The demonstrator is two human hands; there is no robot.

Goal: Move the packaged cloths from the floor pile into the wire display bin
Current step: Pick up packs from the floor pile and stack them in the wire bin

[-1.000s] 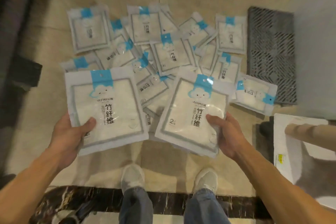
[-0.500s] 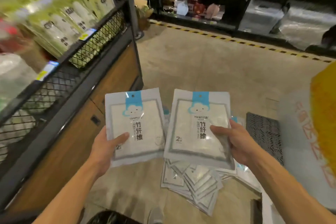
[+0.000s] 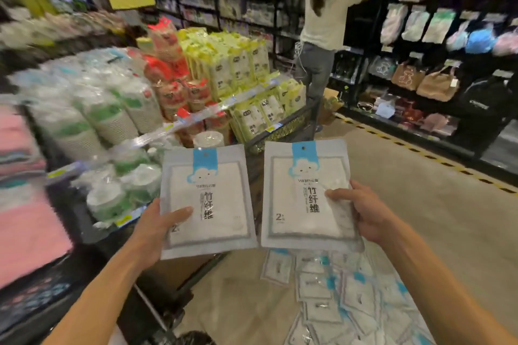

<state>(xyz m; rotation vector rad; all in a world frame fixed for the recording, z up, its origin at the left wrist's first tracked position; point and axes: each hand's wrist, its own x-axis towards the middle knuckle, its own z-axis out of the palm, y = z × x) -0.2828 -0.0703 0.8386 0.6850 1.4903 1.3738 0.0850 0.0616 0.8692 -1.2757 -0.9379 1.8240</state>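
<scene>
Bare forearms, no sleeves visible

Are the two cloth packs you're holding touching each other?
Apart. The head view shows a narrow dark strip between the left pack and the right pack, running down their facing edges.

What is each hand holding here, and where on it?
Left hand grips one cloth pack at its lower left edge; right hand grips another pack at its right side.
</scene>
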